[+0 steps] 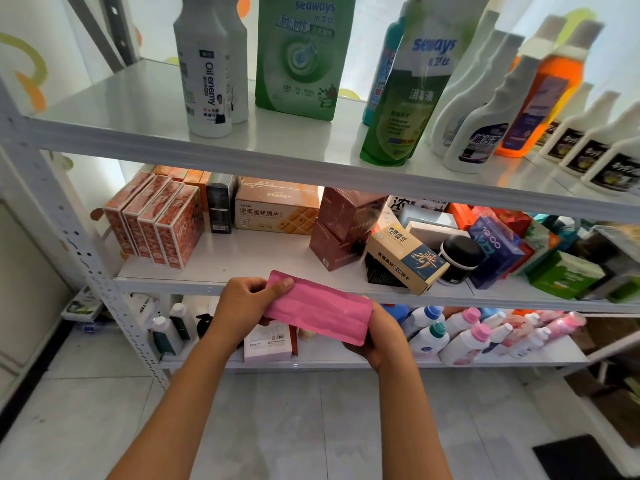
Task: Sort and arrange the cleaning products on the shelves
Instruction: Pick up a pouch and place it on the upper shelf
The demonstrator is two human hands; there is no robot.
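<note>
White metal shelves (214,147) stand on a tiled floor. In front of the middle shelf's front edge, the left hand (242,306) and right hand (381,337) each grip an end of a flat pink pouch (318,308) (plain side up), held slightly tilted, touching nothing else.

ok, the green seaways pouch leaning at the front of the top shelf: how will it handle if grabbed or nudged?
The leaning green pouch probably tips easily: it already tilts left, base near the top shelf edge. It looks like a soft refill bag with creased sides, so likely floppy and shifting under a squeeze. Its glossy film may be slippery; gripping low on the body seems safer than the top.
</note>
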